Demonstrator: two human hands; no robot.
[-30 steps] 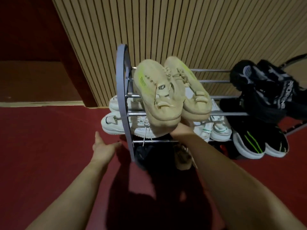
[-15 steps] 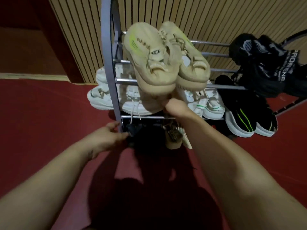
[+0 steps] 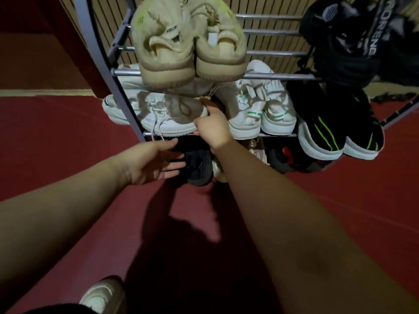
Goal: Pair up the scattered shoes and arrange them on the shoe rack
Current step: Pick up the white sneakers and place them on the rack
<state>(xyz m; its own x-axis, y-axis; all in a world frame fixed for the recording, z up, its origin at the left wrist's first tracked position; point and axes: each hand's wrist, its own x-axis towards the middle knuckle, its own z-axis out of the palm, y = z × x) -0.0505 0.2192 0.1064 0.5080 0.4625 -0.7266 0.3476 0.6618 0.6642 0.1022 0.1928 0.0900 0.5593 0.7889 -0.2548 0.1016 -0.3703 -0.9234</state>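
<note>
Red floor (image 3: 68, 155); rack (image 3: 119, 91) holds pairs heel-out, side by side, probably for neat rows; left hand (image 3: 154, 164) open beside the bottom dark shoe (image 3: 199, 165); right hand (image 3: 213, 128) touches a white shoe (image 3: 167, 114) on the middle shelf, likely straightening it — fingers hidden, grip unclear.

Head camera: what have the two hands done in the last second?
The right hand dropped from under the beige pair to the white sneaker on the middle shelf. The left hand swung right, open, to the dark shoe below. The shoes on the rack stayed put.
</note>
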